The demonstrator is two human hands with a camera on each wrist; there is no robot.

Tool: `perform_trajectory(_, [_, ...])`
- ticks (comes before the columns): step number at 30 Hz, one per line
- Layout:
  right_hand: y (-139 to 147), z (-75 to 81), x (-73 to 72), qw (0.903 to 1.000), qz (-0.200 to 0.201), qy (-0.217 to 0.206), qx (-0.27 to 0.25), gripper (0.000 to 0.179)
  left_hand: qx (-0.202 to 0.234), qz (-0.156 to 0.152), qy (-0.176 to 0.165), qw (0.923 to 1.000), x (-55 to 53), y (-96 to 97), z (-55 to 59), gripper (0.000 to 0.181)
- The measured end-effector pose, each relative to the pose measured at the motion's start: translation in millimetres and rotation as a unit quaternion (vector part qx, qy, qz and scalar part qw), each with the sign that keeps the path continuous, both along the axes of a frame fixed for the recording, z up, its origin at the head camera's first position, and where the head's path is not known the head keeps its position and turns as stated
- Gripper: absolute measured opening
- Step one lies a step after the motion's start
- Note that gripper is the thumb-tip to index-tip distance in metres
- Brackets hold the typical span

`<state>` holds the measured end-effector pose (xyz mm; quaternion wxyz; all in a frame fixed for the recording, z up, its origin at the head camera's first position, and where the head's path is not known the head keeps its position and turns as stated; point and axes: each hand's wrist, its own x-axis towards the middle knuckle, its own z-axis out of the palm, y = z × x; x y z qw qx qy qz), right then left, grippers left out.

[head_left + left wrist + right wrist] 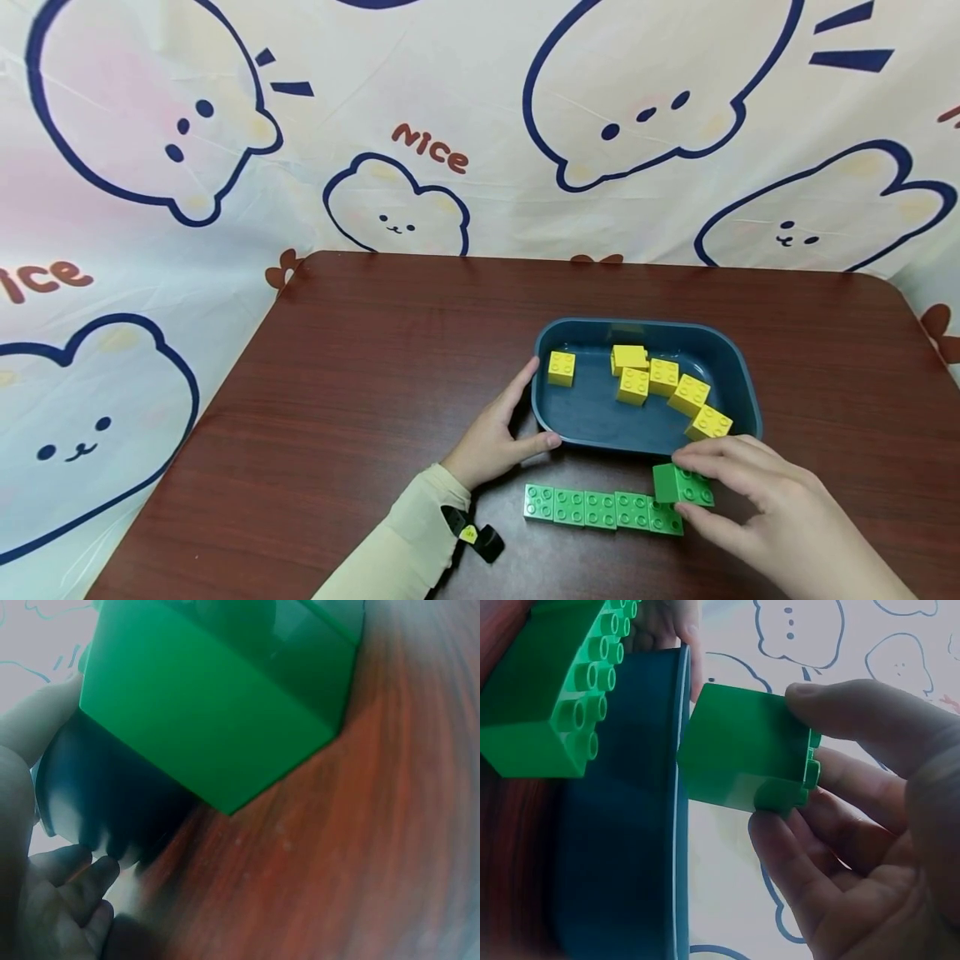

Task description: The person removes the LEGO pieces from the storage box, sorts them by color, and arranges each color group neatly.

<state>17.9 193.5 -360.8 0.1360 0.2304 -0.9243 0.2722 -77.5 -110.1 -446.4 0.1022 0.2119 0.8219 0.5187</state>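
Note:
My right hand (772,500) pinches a green toy building brick (739,750) between thumb and fingers. In the head view this brick is over the right end of a row of green bricks (585,508), its studs partly showing. The row lies on the table with studs up, several bricks end to end. My left hand (491,442) holds the left end of a dark blue tray (600,433), thumb at the front corner and fingers along the side. Green bricks (202,712) hide part of this hand's grip in the left wrist view.
Several yellow bricks (633,386) lie in the tray, most toward its middle and right. The brown table (337,350) ends at a curtain (495,92) with cartoon bears. A black strap (480,537) is around the left wrist.

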Motion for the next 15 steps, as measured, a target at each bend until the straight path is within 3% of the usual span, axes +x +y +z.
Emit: perform_trajectory(15, [17,-9.2,3.0,0.9995,-0.015,-0.023,0.013,0.056,0.0,0.002,0.001,1.0,0.0,0.8,0.1,0.098])
